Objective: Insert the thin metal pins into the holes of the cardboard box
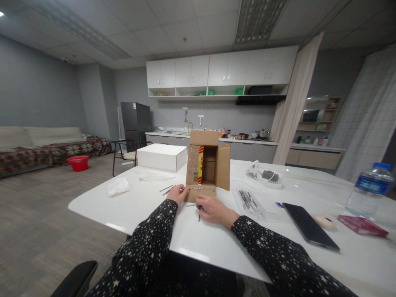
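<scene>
An open cardboard box stands on the white table with its opening toward me. Small shiny studs dot its left flap and run in a row along its lower flap. A yellow and red strip shows beside the opening. At the lower flap's left edge, my left hand pinches the cardboard. My right hand is closed in front of that flap, fingers bent down; a thin dark metal piece pokes out below them, and I cannot tell whether it is held. Thin metal rods lie beside my left hand.
Behind on the left sits a white box. Crumpled white plastic lies at the left. Toward the right are a clear packet, a coiled white cable, a black phone, a dark red box and a water bottle.
</scene>
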A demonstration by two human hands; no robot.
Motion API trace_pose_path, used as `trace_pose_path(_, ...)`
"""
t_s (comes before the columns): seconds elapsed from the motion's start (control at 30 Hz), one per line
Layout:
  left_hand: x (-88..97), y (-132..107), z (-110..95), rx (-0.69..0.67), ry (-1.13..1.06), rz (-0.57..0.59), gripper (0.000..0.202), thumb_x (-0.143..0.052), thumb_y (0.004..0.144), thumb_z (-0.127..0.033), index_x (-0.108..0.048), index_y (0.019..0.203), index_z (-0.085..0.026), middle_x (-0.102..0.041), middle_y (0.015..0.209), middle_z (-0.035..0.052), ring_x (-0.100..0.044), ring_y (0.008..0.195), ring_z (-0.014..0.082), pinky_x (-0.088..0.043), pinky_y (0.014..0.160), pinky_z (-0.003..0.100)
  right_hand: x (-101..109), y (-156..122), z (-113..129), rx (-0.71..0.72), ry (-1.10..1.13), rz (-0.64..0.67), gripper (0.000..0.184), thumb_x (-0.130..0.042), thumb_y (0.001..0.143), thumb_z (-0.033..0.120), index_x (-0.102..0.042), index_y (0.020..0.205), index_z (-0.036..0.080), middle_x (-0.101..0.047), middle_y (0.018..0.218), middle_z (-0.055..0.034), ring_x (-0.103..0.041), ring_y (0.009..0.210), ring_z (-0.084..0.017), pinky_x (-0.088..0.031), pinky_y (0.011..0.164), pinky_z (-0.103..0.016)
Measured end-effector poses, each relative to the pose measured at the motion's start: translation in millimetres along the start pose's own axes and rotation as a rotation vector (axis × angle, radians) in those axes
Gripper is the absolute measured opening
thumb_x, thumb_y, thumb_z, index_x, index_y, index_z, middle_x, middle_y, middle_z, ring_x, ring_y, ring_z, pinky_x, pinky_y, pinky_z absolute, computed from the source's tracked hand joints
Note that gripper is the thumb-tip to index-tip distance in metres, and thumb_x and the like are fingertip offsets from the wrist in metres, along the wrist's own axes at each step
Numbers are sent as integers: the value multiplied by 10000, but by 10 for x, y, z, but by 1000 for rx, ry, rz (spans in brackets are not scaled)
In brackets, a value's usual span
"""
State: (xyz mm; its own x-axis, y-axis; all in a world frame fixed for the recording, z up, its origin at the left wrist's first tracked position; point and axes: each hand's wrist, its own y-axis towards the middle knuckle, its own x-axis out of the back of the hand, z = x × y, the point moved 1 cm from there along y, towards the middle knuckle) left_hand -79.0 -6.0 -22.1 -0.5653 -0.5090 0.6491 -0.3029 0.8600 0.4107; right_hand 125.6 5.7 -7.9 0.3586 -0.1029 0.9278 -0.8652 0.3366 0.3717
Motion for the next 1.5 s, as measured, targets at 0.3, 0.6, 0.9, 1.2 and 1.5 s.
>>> trace_pose_path(0.3, 1, 1, -11, 7, -3, 7, 322, -487, 796, -424, -423, 572, -202, -505, 508, -30, -445, 536, 127, -322, 579, 241, 33, -8, 20, 65, 14, 29, 118, -489, 786, 126, -555, 859, 191, -530, 904, -6, -448, 671, -113, -282, 595, -243)
trace_pose_path(0.6, -9, 1, 10, 10, -18, 13, 319, -496, 801, -414, -424, 574, -202, -480, 479, -41, -429, 520, 125, -310, 571, 239, 47, -9, 62, 49, -5, 30, 53, -479, 798, 156, -524, 800, 183, -510, 841, 3, -414, 638, -113, -252, 571, -256)
trace_pose_path(0.9, 7, -5, -20, 13, -23, 23, 316, -491, 804, -413, -416, 581, -201, -490, 487, -37, -420, 514, 121, -304, 564, 236, 55, 9, 78, 17, -64, 89, 81, -472, 827, 173, -551, 846, 173, -523, 884, -20, -444, 676, -124, -253, 583, -267)
trace_pose_path(1.2, -13, 7, 13, 6, -4, 14, 311, -481, 800, -422, -432, 587, -201, -498, 505, -31, -429, 520, 124, -306, 565, 239, 25, 32, 98, 19, -141, 165, 176, -417, 904, 216, -579, 865, 158, -537, 926, -54, -498, 741, -145, -311, 640, -279)
trace_pose_path(1.5, -27, 21, 39, 2, -16, 13, 316, -482, 801, -432, -436, 592, -199, -528, 524, -22, -455, 538, 129, -318, 570, 238, -4, 23, 82, 31, -175, 118, 156, -425, 899, 187, -572, 856, 158, -566, 903, -52, -519, 734, -146, -314, 631, -280)
